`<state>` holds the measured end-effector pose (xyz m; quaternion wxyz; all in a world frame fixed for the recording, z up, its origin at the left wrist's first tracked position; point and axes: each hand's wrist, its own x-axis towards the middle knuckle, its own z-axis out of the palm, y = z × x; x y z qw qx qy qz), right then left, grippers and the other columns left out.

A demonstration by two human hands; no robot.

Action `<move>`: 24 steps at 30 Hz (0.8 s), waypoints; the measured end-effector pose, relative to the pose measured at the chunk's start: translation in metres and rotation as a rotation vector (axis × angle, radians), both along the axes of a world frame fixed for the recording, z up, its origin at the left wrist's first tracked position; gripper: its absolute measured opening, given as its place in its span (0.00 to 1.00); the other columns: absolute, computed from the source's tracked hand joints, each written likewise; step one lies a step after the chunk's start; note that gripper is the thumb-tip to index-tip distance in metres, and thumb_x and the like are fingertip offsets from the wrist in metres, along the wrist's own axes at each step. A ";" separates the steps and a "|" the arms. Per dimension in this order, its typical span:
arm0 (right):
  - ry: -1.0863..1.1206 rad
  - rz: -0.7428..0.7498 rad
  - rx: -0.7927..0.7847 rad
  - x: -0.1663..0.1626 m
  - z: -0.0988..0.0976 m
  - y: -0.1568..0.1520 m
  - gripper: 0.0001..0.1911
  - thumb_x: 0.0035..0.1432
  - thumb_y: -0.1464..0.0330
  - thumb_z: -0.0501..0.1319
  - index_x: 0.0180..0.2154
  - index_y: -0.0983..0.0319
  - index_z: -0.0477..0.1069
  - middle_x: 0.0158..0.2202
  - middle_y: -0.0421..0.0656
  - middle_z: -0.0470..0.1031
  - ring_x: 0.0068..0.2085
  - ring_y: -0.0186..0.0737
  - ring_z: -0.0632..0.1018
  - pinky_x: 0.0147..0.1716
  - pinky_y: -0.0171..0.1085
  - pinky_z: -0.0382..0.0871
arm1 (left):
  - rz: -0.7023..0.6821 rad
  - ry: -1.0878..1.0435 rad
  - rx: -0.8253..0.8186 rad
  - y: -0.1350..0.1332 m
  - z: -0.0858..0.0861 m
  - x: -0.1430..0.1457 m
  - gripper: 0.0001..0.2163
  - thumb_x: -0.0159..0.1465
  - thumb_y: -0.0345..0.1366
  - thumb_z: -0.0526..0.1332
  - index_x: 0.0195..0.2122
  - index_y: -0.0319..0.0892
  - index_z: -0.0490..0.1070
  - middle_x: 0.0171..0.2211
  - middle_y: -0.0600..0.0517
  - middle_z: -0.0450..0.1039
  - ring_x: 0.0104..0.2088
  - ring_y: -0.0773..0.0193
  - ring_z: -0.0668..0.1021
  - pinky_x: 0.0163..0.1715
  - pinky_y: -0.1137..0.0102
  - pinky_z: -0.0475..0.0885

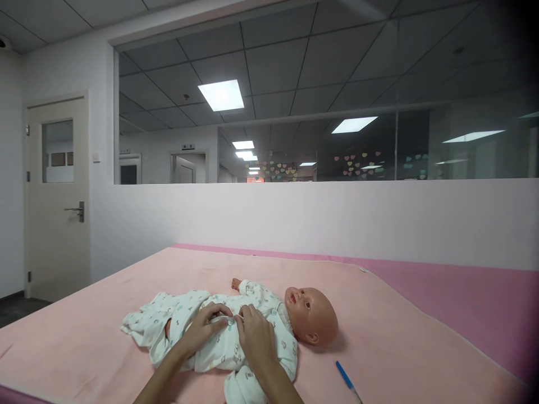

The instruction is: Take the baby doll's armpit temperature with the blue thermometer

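Note:
A baby doll lies on its back on a pink blanket, head to the right. It wears a white patterned romper. My left hand pinches the romper's front near a small button at the chest. Facing it, my right hand grips the opposite edge of the fabric. The fingertips of both hands meet over the doll's chest. The doll's far arm sticks out toward the wall.
A blue pen lies on the blanket to the right of my right arm. A darker pink mat shows beyond the blanket on the right. A low white wall runs behind, and a closed door stands at the left.

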<state>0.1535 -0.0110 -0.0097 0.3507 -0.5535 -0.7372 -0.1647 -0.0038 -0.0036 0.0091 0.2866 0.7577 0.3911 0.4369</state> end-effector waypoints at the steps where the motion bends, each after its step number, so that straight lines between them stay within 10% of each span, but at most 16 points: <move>1: 0.000 -0.001 0.001 0.000 0.000 0.000 0.05 0.59 0.69 0.51 0.31 0.59 0.63 0.30 0.39 0.70 0.32 0.36 0.72 0.24 0.34 0.54 | -0.001 0.002 0.011 0.000 -0.001 0.000 0.09 0.56 0.39 0.56 0.34 0.43 0.72 0.36 0.52 0.73 0.38 0.61 0.72 0.41 0.70 0.65; 19: 0.095 0.022 0.029 0.002 -0.005 0.004 0.07 0.57 0.71 0.50 0.32 0.59 0.65 0.32 0.39 0.68 0.27 0.32 0.71 0.22 0.32 0.52 | 0.116 0.197 0.191 0.009 -0.012 0.001 0.11 0.56 0.42 0.57 0.37 0.50 0.75 0.40 0.49 0.70 0.44 0.57 0.69 0.48 0.62 0.62; 24: 0.386 0.230 0.079 0.002 0.014 -0.010 0.09 0.59 0.68 0.49 0.33 0.60 0.67 0.32 0.39 0.69 0.24 0.30 0.69 0.24 0.31 0.57 | 0.127 0.142 0.199 0.006 -0.012 0.002 0.09 0.55 0.39 0.58 0.36 0.48 0.74 0.42 0.50 0.70 0.45 0.57 0.69 0.49 0.63 0.62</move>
